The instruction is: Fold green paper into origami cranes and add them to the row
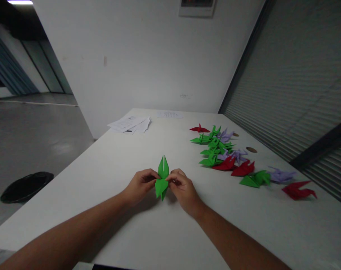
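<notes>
A partly folded green origami paper (161,184) is held upright just over the white table, between my two hands. Two narrow points rise side by side at its top, and wider flaps hang toward me. My left hand (140,185) pinches its left edge between thumb and fingers. On the other side, my right hand (184,189) pinches the right edge near the middle. The fingertips partly cover both edges of the paper.
To the right on the white table (102,180) lie several folded paper cranes: green ones (256,179), red ones (298,190) and purple ones (280,174). Printed sheets (128,123) rest at the far left. A black bin (26,186) stands on the floor at left.
</notes>
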The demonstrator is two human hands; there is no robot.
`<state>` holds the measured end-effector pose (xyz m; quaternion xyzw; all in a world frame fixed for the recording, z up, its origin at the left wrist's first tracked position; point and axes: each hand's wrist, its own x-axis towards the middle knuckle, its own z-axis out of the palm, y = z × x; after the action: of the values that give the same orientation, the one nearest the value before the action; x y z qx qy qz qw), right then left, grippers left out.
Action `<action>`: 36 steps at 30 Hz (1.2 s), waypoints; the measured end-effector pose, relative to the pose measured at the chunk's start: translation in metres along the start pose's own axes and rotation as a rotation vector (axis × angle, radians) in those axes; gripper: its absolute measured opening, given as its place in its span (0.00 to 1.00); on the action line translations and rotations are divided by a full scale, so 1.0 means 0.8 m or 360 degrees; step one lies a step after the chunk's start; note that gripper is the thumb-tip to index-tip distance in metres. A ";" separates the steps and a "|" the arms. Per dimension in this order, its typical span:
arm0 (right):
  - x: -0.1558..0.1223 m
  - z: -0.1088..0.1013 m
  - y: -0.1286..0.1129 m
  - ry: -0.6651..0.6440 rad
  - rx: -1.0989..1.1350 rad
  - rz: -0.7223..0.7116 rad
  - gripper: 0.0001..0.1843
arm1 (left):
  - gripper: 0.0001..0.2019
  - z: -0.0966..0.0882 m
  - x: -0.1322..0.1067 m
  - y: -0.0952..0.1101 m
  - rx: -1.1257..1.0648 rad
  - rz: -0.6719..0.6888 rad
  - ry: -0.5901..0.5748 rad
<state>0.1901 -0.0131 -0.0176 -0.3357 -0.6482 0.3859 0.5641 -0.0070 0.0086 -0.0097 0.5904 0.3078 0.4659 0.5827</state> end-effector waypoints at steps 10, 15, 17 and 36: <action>-0.002 -0.002 -0.009 -0.0052 -0.0071 0.0068 0.10 | 0.10 0.003 -0.001 0.003 0.0007 -0.0111 0.0080; -0.001 -0.004 -0.012 -0.0068 -0.0104 0.0094 0.08 | 0.11 0.004 0.001 -0.001 0.0019 -0.0127 0.0084; -0.001 -0.004 -0.012 -0.0084 -0.0093 0.0086 0.07 | 0.10 0.003 0.002 -0.003 0.0045 -0.0123 0.0087; -0.006 -0.003 0.005 -0.0042 0.0154 0.0344 0.15 | 0.20 0.001 -0.002 -0.005 -0.0009 -0.0018 -0.0173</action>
<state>0.1935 -0.0150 -0.0231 -0.3710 -0.5963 0.4797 0.5261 -0.0064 0.0076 -0.0140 0.6114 0.2778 0.4306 0.6030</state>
